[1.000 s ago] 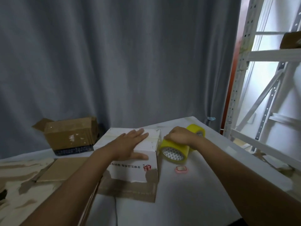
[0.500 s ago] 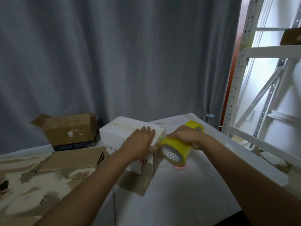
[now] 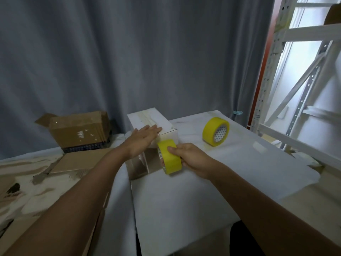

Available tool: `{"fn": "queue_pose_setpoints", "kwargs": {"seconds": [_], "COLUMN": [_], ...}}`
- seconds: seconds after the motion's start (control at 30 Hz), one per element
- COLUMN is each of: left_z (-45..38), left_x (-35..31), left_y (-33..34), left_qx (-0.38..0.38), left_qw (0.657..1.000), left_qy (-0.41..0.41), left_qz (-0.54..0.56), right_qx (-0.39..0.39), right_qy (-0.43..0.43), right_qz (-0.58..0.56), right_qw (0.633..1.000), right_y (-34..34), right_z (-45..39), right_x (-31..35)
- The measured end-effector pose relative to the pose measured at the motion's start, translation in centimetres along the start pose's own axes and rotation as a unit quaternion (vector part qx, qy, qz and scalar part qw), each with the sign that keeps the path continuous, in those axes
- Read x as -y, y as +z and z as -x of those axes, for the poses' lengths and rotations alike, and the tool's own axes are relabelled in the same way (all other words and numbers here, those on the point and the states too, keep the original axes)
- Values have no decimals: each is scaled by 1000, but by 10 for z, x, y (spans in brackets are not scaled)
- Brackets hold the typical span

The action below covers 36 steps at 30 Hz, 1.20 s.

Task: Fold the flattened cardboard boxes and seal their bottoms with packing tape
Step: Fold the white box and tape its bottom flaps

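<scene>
2 yellow tape rolls are in view now: the roll in my right hand (image 3: pixel 191 159) and a spare roll (image 3: pixel 215 131) standing on edge, far right on the white tabletop (image 3: pixel 239 172). Half a second ago my hand hid most of that spare; it shows fully now because I have drawn the held tape roll (image 3: pixel 169 157) nearer and down the near end of the white box (image 3: pixel 153 121). My right fingers are curled round that roll, thumb on its outer band. My left hand (image 3: pixel 143 140) lies flat, fingers straight and together, pressing the box top at its near right corner. The box has turned since 1 second ago, its long side now running away from me. I judge the strip is being carried over the edge, so the seam is nearly sealed; I cannot see the tape itself. Left of the box lie flattened cardboard sheets (image 3: pixel 77 159) and an open brown carton (image 3: pixel 79 132). Behind hangs a grey curtain (image 3: pixel 129 52); white metal shelving (image 3: pixel 295 71) stands at right.
</scene>
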State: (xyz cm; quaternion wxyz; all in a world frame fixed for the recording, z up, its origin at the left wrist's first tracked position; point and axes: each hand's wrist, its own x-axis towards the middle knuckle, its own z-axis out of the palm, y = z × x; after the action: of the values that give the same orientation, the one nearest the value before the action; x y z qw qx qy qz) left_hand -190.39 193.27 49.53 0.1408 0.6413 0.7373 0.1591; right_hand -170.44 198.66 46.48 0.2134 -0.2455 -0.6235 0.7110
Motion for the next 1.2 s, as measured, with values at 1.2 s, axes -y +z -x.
{"fn": "queue_pose_setpoints", "kwargs": {"seconds": [1.2], "left_z": [-11], "left_x": [14], "left_y": [36], "left_qx": [-261], "left_qw": [955], "left_qy": [115], "left_qz": [82], "right_qx": [-165], "right_qy": [58], "right_qz": [-264], "right_qw": [949], "right_y": [-67], "right_z": [3], "right_x": [-43]}}
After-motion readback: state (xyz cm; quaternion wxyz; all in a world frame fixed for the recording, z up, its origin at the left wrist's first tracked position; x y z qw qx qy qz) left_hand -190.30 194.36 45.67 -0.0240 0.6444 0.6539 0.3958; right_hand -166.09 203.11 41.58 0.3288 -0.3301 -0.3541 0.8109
